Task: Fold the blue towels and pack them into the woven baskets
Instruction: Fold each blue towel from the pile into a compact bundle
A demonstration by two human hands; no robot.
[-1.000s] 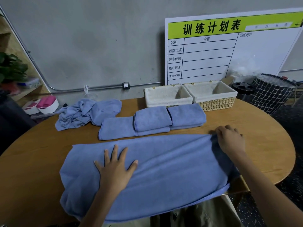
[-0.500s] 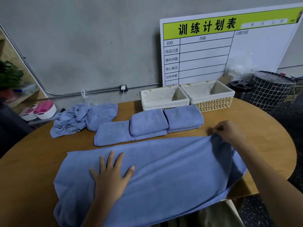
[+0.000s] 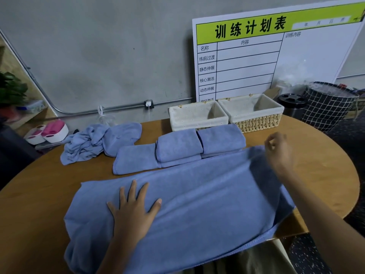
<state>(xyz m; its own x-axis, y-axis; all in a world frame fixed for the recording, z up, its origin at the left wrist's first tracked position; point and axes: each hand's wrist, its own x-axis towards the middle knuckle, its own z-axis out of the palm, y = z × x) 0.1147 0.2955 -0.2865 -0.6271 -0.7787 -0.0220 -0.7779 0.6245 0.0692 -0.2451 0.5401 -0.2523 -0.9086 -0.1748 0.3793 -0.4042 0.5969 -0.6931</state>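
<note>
Left grip flat, fingers splayed on the spread blue towel — right grip blurred, state unclear.

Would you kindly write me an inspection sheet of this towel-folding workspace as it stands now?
Surface: wooden table, rounded edge.
Job's things: large blue towel spread flat, near edge overhanging; three folded towels in a row; crumpled towels at back left; two woven baskets, both holding no towels.
Clutter: nothing seen on the table.
Grips: left hand flat on the towel; right hand raised at its far right corner, blurred.
Cables: white lead hanging from wall socket.
Surroundings: training chart board, checked bin, plant.
</note>
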